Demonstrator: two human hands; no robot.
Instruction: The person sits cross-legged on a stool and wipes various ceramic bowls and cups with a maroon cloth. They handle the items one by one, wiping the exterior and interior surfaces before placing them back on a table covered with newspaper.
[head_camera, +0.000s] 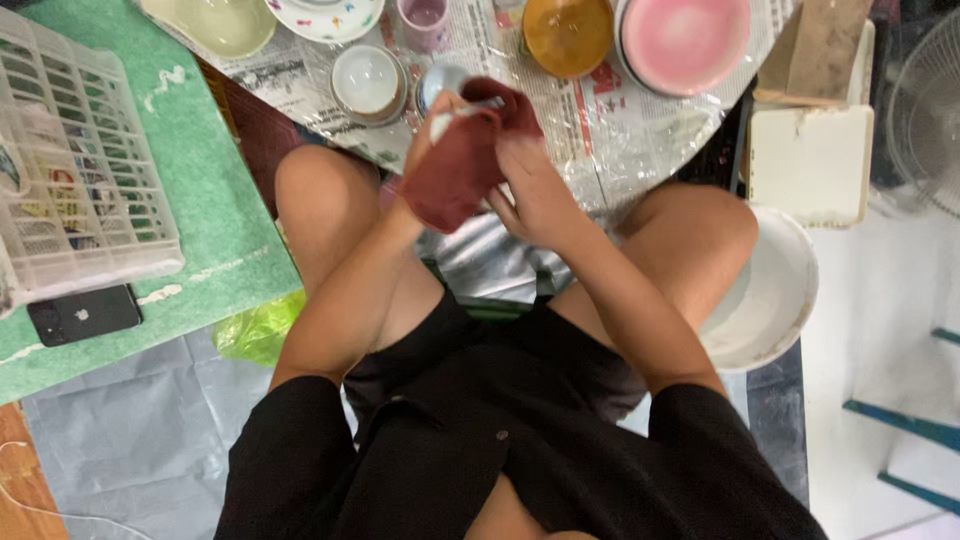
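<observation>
risk: the small pale piece wrapped in the dark red cloth could slip out, since the cloth covers most of it and the grip looks soft; it would likely drop between the knees
cause: rubbing with folded fabric hides the edges, so the fingers may not feel it shifting
nearby hazard: a white cup and a shiny metal cup stand just beyond the hands on the plastic-covered newspaper surface; a wide elbow move could knock them
left hand: closed around the cloth, mostly hidden under it
right hand: fingers curled, pinching the cloth's far side
cloth: maroon, bunched, soft, held above the lap at the surface edge
held piece: only a pale sliver shows; its kind cannot be told
</observation>
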